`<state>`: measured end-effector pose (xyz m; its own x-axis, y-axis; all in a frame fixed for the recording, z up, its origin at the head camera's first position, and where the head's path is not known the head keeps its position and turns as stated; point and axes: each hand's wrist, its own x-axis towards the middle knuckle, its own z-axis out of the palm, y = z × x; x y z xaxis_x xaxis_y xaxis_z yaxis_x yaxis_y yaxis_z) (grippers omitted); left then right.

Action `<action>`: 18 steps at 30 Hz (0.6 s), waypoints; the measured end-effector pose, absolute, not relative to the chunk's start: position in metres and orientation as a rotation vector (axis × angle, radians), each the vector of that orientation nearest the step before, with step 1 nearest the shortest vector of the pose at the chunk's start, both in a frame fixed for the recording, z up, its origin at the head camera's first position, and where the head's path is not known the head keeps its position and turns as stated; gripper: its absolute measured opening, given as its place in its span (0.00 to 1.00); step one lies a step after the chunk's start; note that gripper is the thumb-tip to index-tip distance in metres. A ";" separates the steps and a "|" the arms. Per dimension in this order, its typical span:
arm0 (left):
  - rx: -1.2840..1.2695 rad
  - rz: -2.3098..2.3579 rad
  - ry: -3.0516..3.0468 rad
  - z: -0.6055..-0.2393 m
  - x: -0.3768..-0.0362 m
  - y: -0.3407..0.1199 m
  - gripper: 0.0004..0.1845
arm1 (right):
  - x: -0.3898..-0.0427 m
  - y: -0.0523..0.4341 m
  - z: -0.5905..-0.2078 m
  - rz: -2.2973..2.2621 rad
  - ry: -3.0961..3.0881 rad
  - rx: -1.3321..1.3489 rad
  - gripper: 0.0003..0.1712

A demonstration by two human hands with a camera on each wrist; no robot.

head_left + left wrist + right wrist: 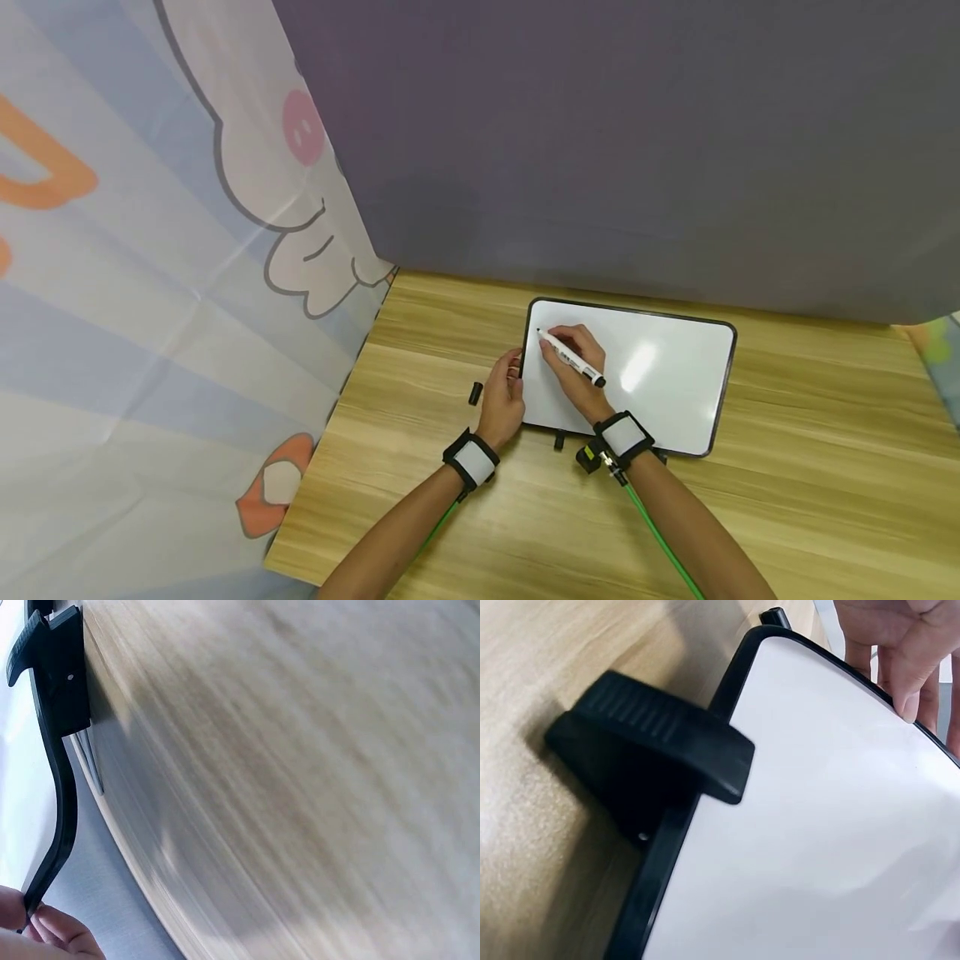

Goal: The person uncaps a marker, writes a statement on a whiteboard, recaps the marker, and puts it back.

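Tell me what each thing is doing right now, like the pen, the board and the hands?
Whiteboard: lying flat on the wooden table, surface blank.
Marker: uncapped, tip down near the board's top left corner.
Marker cap: off, lying on the table left of the board.
Right hand: gripping the marker.
Left hand: holding the board's left edge.

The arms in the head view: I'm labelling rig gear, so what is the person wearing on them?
Both forearms are bare, with no sleeves in view. The left hand and right hand each have a black wrist strap with a pale grey panel. A bright green cable runs back along each forearm. A small black and yellow unit sits at the right wrist strap.
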<state>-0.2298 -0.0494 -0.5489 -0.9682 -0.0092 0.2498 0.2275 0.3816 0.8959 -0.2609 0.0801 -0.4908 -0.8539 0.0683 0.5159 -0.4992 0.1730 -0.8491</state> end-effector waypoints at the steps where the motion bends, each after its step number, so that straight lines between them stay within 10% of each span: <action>1: -0.192 -1.625 -2.428 -0.549 -0.230 -0.049 0.26 | -0.261 0.080 -0.491 1.708 -2.027 0.404 0.10; 18: -0.226 -1.599 -2.452 -0.545 -0.230 -0.045 0.29 | -0.271 0.082 -0.516 1.557 -2.068 0.385 0.08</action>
